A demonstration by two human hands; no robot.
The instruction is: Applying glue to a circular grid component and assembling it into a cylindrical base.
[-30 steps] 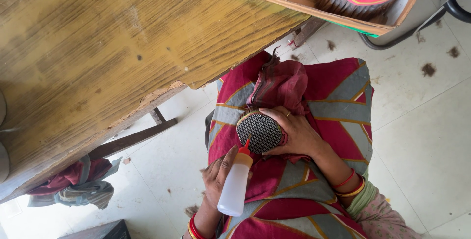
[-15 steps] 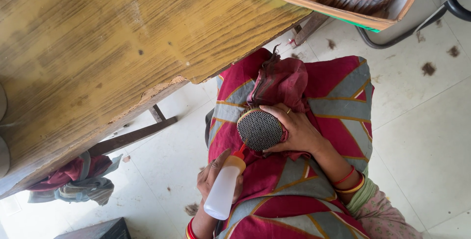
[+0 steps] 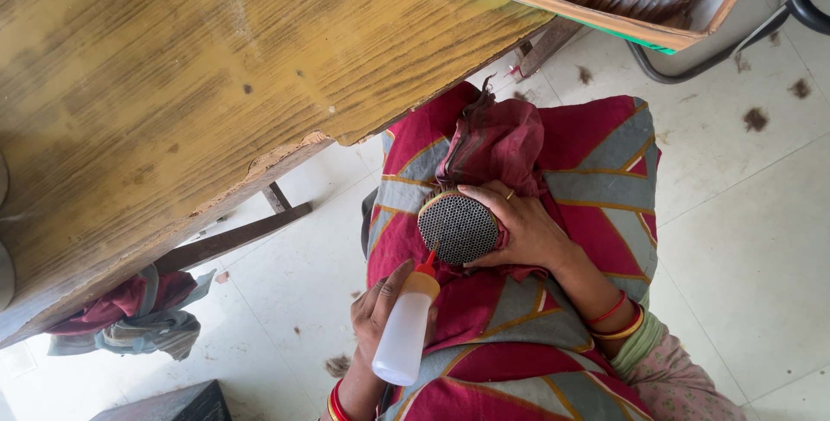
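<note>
Both hands closer: bottle (image 3: pixel 405 332) nozzle now touches perforated disc (image 3: pixel 458 227).

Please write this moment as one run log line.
left hand: holds white squeeze bottle | right hand: holds round perforated disc | nozzle near disc

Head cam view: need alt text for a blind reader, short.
Seen from above, a seated person's left hand points a white squeeze bottle with a red nozzle at a round perforated disc held in the right hand on a red patterned lap cloth. A worn wooden table fills the upper left.
</note>
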